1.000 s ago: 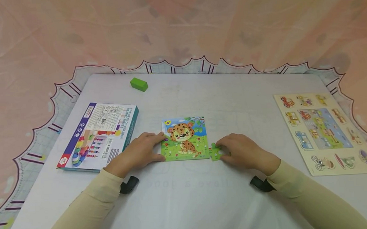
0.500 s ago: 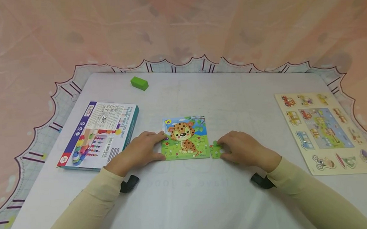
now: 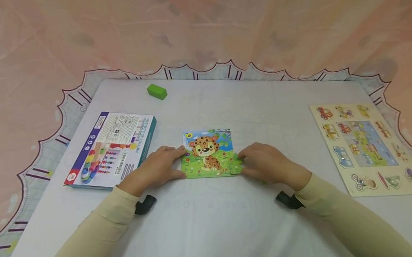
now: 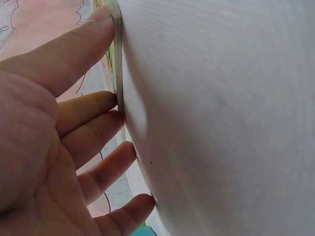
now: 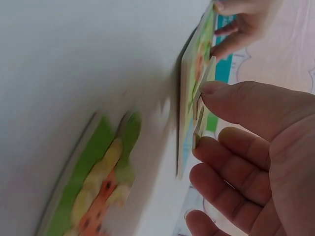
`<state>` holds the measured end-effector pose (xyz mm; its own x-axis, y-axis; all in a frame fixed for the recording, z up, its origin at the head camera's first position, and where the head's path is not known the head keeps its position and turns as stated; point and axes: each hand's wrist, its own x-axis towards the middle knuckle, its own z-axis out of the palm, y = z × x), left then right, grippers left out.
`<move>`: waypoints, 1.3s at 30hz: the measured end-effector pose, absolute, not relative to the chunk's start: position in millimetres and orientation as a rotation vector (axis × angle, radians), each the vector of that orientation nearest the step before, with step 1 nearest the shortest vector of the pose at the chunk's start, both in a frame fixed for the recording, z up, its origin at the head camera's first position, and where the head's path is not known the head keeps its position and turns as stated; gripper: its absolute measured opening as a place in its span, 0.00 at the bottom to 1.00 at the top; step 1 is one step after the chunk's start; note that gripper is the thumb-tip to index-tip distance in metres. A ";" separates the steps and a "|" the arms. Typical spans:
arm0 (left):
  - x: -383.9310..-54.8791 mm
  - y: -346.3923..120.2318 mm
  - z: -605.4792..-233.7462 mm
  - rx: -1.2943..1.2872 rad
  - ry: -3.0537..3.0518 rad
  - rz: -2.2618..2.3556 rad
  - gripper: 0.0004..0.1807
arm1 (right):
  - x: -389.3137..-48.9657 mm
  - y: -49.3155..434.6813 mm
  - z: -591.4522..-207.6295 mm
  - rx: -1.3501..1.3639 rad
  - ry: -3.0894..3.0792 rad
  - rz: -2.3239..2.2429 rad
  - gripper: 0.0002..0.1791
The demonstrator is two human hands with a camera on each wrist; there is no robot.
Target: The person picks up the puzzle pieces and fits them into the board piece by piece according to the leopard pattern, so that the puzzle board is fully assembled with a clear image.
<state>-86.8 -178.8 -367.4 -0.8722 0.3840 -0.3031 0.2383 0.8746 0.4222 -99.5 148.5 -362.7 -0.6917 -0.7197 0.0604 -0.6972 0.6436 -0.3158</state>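
Observation:
A square leopard puzzle (image 3: 207, 151) lies flat mid-table. My left hand (image 3: 156, 167) touches its left edge with the thumb and fingertips; in the left wrist view those fingers (image 4: 98, 130) are fairly straight along the board's rim. On the other side, my right hand (image 3: 271, 164) pinches a green puzzle piece (image 3: 236, 164) between thumb and fingers. That piece overlaps the puzzle's lower right corner, raised a little above it in the right wrist view. Beneath the right hand, a loose puzzle piece (image 5: 96, 189) with orange spotted print lies on the table, mostly hidden from the head view.
A bead-set box (image 3: 111, 148) lies to the left, close to the left forearm. At the far right is a wooden peg board (image 3: 365, 148) with vehicle and toy shapes. Toward the back edge sits a green block (image 3: 157, 91). White cloth covers the table (image 3: 210, 228).
My right hand has moved left with the green puzzle piece, from beside the puzzle to over its lower right corner. The left hand has stayed at the left edge.

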 end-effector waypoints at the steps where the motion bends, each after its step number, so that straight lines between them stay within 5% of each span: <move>1: -86.8 -178.7 -367.2 0.459 2.662 0.532 0.41 | -99.9 145.7 -362.1 -1.195 2.779 -0.481 0.15; 39: -86.8 -177.6 -365.3 0.484 2.679 0.521 0.40 | -107.7 72.8 -367.9 -1.105 2.724 -0.420 0.13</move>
